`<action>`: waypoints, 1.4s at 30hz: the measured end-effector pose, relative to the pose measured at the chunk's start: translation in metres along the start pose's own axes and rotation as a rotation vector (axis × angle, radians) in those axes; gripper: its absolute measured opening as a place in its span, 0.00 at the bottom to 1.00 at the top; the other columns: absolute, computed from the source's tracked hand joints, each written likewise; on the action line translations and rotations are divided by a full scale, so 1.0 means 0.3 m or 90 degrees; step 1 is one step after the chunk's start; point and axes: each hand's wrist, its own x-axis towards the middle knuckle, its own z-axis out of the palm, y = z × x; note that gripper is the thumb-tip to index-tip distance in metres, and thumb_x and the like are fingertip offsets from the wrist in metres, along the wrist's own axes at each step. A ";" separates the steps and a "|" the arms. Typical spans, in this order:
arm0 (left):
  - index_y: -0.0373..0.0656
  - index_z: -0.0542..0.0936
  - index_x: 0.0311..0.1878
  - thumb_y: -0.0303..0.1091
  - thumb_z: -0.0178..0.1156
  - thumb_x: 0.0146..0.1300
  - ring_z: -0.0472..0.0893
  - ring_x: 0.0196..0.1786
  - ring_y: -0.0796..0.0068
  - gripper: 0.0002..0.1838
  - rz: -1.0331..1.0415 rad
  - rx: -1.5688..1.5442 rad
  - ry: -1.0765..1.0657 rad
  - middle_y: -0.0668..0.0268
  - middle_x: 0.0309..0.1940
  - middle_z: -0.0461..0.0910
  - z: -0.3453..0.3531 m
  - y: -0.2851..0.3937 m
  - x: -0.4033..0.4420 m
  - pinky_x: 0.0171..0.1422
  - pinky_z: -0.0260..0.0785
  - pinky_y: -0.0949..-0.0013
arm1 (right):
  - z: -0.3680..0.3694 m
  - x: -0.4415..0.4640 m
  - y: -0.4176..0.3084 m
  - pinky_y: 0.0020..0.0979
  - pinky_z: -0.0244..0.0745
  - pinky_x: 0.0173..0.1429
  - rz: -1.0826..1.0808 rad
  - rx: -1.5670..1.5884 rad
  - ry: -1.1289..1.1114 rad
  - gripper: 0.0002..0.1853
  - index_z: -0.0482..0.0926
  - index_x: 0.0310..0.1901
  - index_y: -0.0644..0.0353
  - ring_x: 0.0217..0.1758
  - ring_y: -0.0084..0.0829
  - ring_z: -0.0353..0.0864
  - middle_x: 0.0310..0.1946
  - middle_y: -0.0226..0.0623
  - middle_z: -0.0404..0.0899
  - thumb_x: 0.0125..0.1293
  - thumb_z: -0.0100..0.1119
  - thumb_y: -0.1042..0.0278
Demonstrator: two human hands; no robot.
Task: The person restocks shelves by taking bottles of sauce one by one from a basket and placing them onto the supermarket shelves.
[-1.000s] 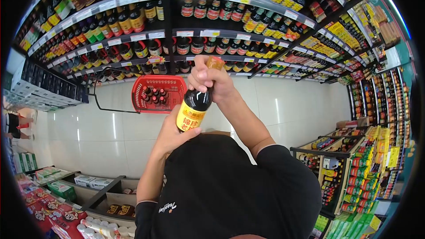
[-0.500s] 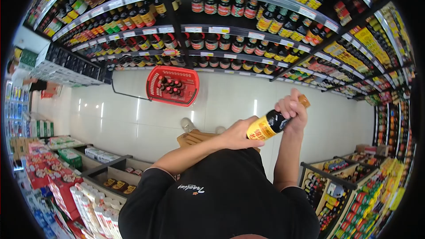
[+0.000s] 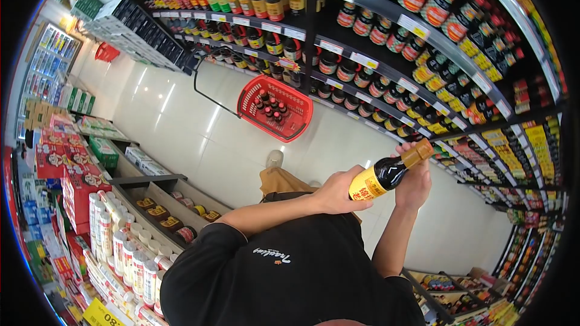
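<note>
My left hand is wrapped around the lower part of a soy sauce bottle. The bottle is dark with a yellow label and an orange-brown cap, tilted with the cap toward the upper right. Behind its neck, my right hand cups it with partly curled fingers; part of that hand is hidden by the bottle. On the floor beyond stands a red shopping basket with several small dark red-capped bottles grouped inside. Its long dark handle lies out to the left.
Tall shelves full of sauce bottles run along the far side. Stacked boxes stand at the upper left. A low display shelf with jars and white canisters is on my left. Another low shelf stands at lower right.
The view has turned, so the basket and shelves sit further right and tilted. My right hand's fingers have loosened from around the neck and moved behind it, uncovering the neck and cap.
</note>
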 end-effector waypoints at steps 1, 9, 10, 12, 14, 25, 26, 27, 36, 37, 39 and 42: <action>0.37 0.72 0.51 0.45 0.73 0.53 0.84 0.38 0.58 0.30 -0.004 0.000 0.024 0.54 0.35 0.82 -0.037 -0.005 0.001 0.45 0.75 0.61 | -0.022 0.014 0.033 0.29 0.69 0.51 0.011 -0.029 -0.010 0.28 0.69 0.54 0.63 0.42 0.24 0.72 0.42 0.31 0.74 0.59 0.68 0.57; 0.36 0.72 0.50 0.43 0.74 0.53 0.83 0.39 0.64 0.29 -0.032 -0.042 0.095 0.56 0.36 0.82 -0.368 -0.061 0.003 0.46 0.74 0.63 | 0.146 0.044 0.251 0.28 0.66 0.61 0.120 -0.152 -0.113 0.34 0.63 0.68 0.70 0.45 0.23 0.77 0.31 0.24 0.73 0.59 0.61 0.77; 0.36 0.73 0.50 0.43 0.74 0.53 0.83 0.39 0.65 0.28 -0.031 -0.051 0.097 0.56 0.36 0.81 -0.415 -0.066 0.004 0.46 0.74 0.63 | 0.223 0.055 0.261 0.30 0.66 0.63 0.112 -0.155 -0.113 0.35 0.63 0.68 0.71 0.46 0.24 0.77 0.30 0.24 0.73 0.58 0.61 0.77; 0.37 0.72 0.47 0.44 0.74 0.52 0.83 0.36 0.59 0.28 0.011 -0.057 0.142 0.55 0.32 0.81 -0.559 -0.089 0.005 0.42 0.74 0.61 | 0.404 0.093 0.306 0.32 0.66 0.66 0.093 -0.162 -0.108 0.35 0.63 0.69 0.71 0.47 0.27 0.79 0.28 0.24 0.73 0.58 0.62 0.77; 0.37 0.72 0.46 0.45 0.74 0.52 0.83 0.34 0.58 0.28 0.029 -0.071 0.171 0.55 0.30 0.81 -0.644 -0.114 -0.005 0.40 0.74 0.61 | 0.404 0.129 0.369 0.34 0.66 0.67 0.124 -0.194 -0.116 0.33 0.65 0.67 0.72 0.47 0.28 0.80 0.26 0.25 0.73 0.58 0.62 0.77; 0.36 0.74 0.49 0.44 0.69 0.61 0.79 0.40 0.76 0.23 0.031 -0.194 0.174 0.62 0.37 0.80 -0.982 -0.201 -0.069 0.45 0.72 0.68 | 0.769 0.204 0.556 0.32 0.67 0.64 0.168 -0.217 -0.198 0.41 0.62 0.71 0.69 0.48 0.26 0.78 0.39 0.31 0.78 0.55 0.65 0.72; 0.36 0.74 0.50 0.44 0.67 0.63 0.78 0.41 0.76 0.22 0.030 -0.227 0.185 0.62 0.38 0.80 -0.997 -0.207 -0.068 0.46 0.72 0.68 | 0.775 0.216 0.574 0.32 0.67 0.64 0.161 -0.223 -0.198 0.40 0.63 0.70 0.68 0.49 0.26 0.77 0.39 0.31 0.78 0.55 0.65 0.71; 0.35 0.74 0.51 0.43 0.65 0.66 0.78 0.42 0.77 0.21 0.026 -0.261 0.194 0.63 0.39 0.80 -1.009 -0.210 -0.067 0.48 0.72 0.68 | 0.777 0.229 0.593 0.32 0.67 0.64 0.157 -0.230 -0.195 0.39 0.64 0.70 0.68 0.49 0.26 0.77 0.39 0.31 0.77 0.56 0.66 0.71; 0.36 0.71 0.61 0.67 0.26 0.75 0.79 0.47 0.77 0.42 -0.044 -0.593 0.072 0.63 0.45 0.80 -1.085 -0.235 -0.079 0.53 0.72 0.71 | 0.880 0.315 0.639 0.30 0.74 0.56 0.163 -0.255 -0.116 0.22 0.71 0.62 0.68 0.43 0.23 0.78 0.39 0.30 0.79 0.70 0.57 0.66; 0.36 0.71 0.61 0.67 0.27 0.75 0.80 0.47 0.77 0.41 -0.034 -0.592 0.058 0.63 0.45 0.80 -1.090 -0.257 -0.083 0.53 0.72 0.71 | 0.868 0.333 0.637 0.29 0.74 0.54 0.168 -0.255 -0.122 0.22 0.71 0.62 0.68 0.42 0.23 0.78 0.38 0.30 0.79 0.71 0.57 0.65; 0.36 0.71 0.60 0.64 0.33 0.76 0.80 0.46 0.75 0.37 -0.013 -0.557 0.070 0.62 0.45 0.80 -1.091 -0.270 -0.082 0.52 0.72 0.71 | 0.870 0.356 0.642 0.24 0.72 0.45 0.155 -0.255 -0.113 0.21 0.73 0.59 0.67 0.36 0.18 0.74 0.35 0.27 0.77 0.73 0.56 0.60; 0.35 0.74 0.54 0.55 0.58 0.69 0.82 0.42 0.71 0.29 0.033 -0.245 0.143 0.59 0.40 0.82 -1.118 -0.262 -0.059 0.48 0.73 0.67 | 0.879 0.403 0.625 0.22 0.69 0.39 0.142 -0.187 -0.139 0.19 0.75 0.57 0.66 0.33 0.16 0.70 0.32 0.25 0.74 0.73 0.57 0.61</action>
